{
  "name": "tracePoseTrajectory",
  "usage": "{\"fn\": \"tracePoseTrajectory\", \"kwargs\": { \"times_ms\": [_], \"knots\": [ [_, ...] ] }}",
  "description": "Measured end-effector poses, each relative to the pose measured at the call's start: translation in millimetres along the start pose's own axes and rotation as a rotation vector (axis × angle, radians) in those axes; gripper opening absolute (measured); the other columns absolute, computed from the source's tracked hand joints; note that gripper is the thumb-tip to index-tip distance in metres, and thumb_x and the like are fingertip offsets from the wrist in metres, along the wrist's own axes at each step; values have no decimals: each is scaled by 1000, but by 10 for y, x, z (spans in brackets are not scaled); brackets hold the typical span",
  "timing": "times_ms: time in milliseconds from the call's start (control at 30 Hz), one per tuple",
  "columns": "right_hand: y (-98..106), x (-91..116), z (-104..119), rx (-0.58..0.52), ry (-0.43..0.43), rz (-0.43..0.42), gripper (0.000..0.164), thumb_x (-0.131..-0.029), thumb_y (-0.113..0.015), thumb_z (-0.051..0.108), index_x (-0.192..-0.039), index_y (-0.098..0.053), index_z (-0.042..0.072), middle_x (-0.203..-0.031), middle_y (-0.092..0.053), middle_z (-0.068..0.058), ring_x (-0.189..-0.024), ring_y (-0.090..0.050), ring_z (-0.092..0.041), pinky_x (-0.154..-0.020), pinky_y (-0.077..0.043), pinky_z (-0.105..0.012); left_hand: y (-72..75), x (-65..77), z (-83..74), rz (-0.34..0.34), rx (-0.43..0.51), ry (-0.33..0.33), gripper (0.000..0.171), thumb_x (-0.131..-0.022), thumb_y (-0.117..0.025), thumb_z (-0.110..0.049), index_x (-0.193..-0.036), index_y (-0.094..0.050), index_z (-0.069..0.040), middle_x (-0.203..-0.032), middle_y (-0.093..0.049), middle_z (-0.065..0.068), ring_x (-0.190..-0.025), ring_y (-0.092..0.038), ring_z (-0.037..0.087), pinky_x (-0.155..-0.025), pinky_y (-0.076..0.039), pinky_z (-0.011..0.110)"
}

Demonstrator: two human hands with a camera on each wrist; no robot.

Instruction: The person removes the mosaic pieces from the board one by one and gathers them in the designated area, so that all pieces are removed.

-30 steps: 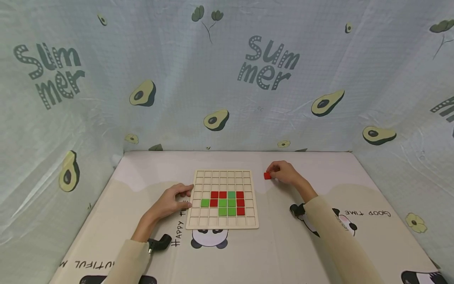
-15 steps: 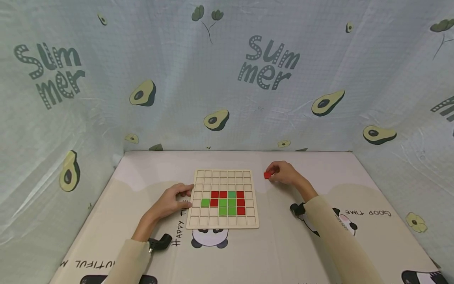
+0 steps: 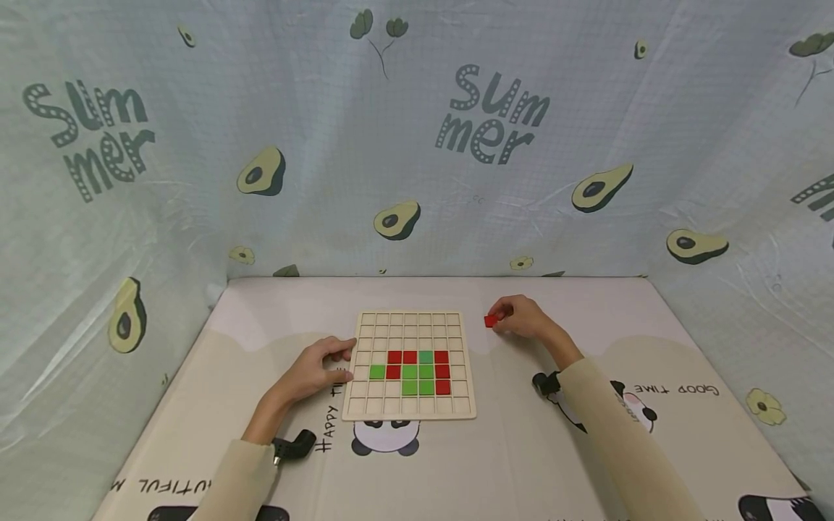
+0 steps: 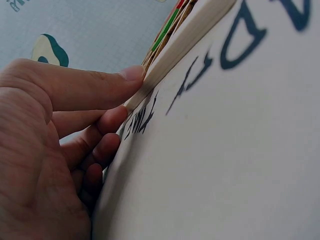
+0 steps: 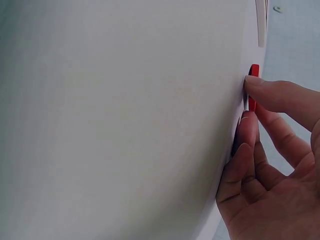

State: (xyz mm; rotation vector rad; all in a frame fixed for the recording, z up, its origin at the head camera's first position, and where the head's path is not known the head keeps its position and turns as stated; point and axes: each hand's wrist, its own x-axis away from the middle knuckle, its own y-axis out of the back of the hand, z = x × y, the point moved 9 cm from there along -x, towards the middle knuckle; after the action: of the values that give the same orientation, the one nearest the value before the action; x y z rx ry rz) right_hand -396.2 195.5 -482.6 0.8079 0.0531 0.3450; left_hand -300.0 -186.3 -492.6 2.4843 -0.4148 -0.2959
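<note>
My right hand (image 3: 519, 317) pinches one red tile (image 3: 491, 320) between thumb and fingers, right of the frame's centre; I cannot tell whether it touches the desk (image 3: 508, 463). My left hand (image 3: 316, 367), left of centre, has thumb and forefinger apart, tips against the left edge of the wooden grid board (image 3: 378, 388). The board lies flat mid-frame, green tiles (image 3: 426, 372) and more red tiles (image 3: 441, 372) clustered near its middle. Across the top hangs a pale sheet (image 3: 326, 123) printed with avocados.
</note>
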Motion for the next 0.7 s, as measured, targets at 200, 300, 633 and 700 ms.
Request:
{"fn": "tracePoseTrajectory", "kwargs": {
  "times_ms": [200,300,633,700],
  "knots": [
    [2,-1,-10,-1,-17,-2,27,-84,-76,3,-110,-73,-3,-96,-67,-13,-86,-56,-20,-74,-46,-29,0,1,3,1,3,6,65,-81,-83,-10,-141,-60,4,-105,-62,2,-101,-50,19,-93,-41,26],
    [5,6,-12,-4,-23,-4,27,-84,-76,4,-110,-73,-3,-97,-67,-13,-85,-56,-19,-73,-46,-28,0,1,1,1,0,8,65,-81,-83,-11,-141,-60,3,-105,-62,2,-101,-50,19,-93,-41,26],
    [0,9,-35,-23,-30,2,28,-84,-77,5,-111,-72,-2,-97,-66,-12,-86,-56,-20,-74,-46,-30,8,3,-6,1,3,4,66,-81,-83,-10,-141,-60,4,-105,-63,3,-100,-50,18,-92,-41,25],
    [-2,2,-45,-20,-30,-1,28,-84,-77,5,-111,-73,-2,-96,-66,-11,-86,-55,-20,-74,-46,-30,11,2,-3,0,5,0,66,-81,-83,-11,-141,-60,5,-105,-63,3,-99,-50,17,-92,-41,25]
  ]
}}
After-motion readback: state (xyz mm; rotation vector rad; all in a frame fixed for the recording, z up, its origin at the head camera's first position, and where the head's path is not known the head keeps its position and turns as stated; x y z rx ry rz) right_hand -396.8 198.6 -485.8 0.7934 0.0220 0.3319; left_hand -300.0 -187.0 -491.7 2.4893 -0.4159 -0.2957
